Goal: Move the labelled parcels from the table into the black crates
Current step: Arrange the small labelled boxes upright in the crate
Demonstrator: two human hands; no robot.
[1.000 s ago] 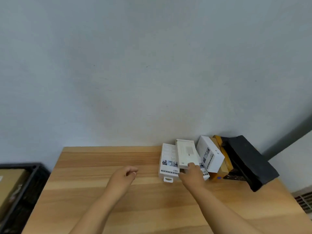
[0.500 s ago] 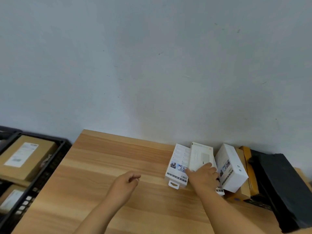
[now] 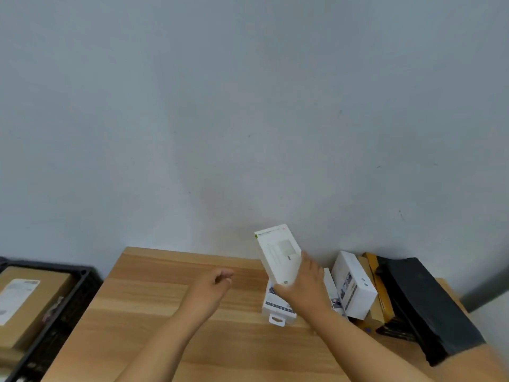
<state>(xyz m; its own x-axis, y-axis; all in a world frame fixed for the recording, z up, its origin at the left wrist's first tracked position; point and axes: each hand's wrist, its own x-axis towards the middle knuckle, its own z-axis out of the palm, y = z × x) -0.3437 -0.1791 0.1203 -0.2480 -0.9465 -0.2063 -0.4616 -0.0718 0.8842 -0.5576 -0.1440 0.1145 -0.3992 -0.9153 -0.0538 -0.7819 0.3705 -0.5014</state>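
One white box [image 3: 278, 253] lifted in right hand [image 3: 305, 288], gripped; left hand [image 3: 212, 285] loosely curled, empty. Next: carry left to black crate [image 3: 68, 301].

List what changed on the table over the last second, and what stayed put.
The right hand, which was pressing on the flat white box, now grips it and has lifted it off the pile, tilted up toward the wall. The left hand still hovers empty. The hang-tab box, white carton and black crate stayed.
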